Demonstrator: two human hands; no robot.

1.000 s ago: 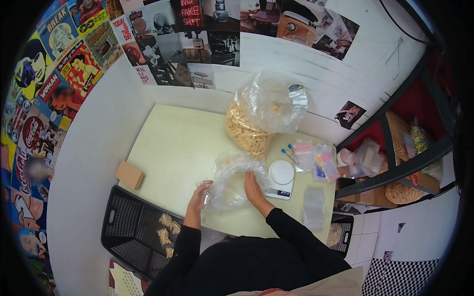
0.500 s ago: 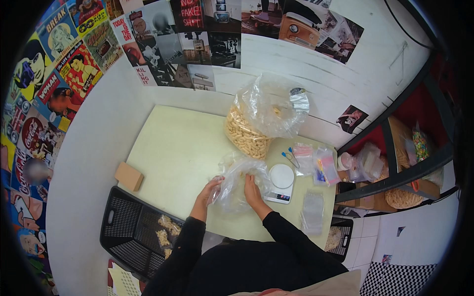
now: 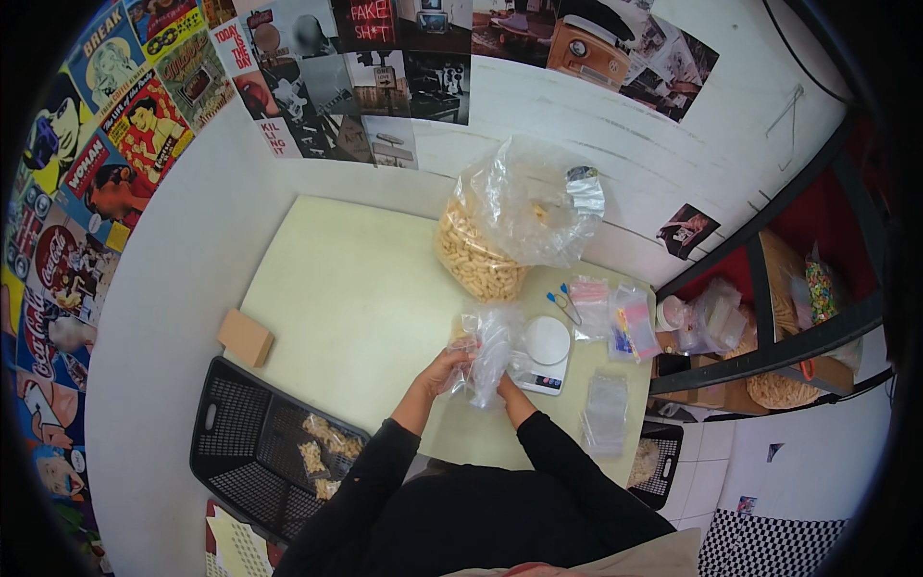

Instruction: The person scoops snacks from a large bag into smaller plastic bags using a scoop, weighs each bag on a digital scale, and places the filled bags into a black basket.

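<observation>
A crumpled clear plastic bag [image 3: 492, 351] is bunched up between my hands above the near part of the table. My left hand [image 3: 448, 367] is closed on its left side. My right hand [image 3: 511, 388] grips it low on the right, with the fingers mostly hidden behind the plastic. Just right of the bag stands a white kitchen scale [image 3: 548, 342] with a round plate. Behind it a large clear bag of pale puffed snacks [image 3: 478, 252] stands with its top loose. Whether the small bag contains anything, I cannot tell.
At left are a brown cardboard box [image 3: 245, 338] and a black plastic crate [image 3: 236, 433] holding several small snack packs [image 3: 315, 457]. Blue-handled scissors [image 3: 567, 304], packets of bags [image 3: 632, 322] and flat clear bags [image 3: 606, 413] lie on the right. A dark shelf [image 3: 798, 344] borders that side.
My hands have drawn closer together, the left moving right. The spread-out plastic bag is now gathered into a narrower bunch, and my right hand has slipped lower behind it.
</observation>
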